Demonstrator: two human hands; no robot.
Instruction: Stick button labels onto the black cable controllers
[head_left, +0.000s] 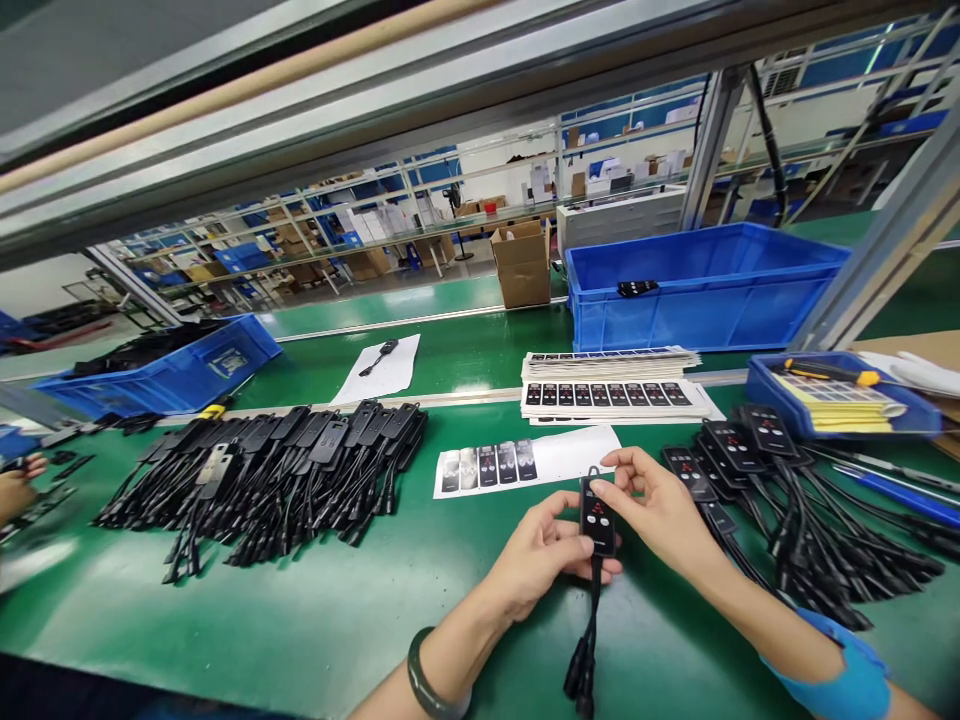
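Observation:
My left hand [541, 556] grips a small black controller [598, 516] with red marks on its face; its black cable hangs down to plugs near the table's front edge. My right hand [654, 503] pinches the controller's upper right side with its fingertips. Just beyond lies a white sticker sheet [525, 460] bearing a row of dark labels. To the right is a heap of finished black controllers [757, 470] with cables. A large pile of unlabelled black controllers [277, 460] lies to the left.
Stacked label sheets [611, 380] sit behind the sticker sheet. A big blue bin [697, 300] stands at the back, another blue bin [172, 370] at the left, a small blue tray [840, 400] with yellow sheets at the right. Another person's hand [19, 485] shows at far left.

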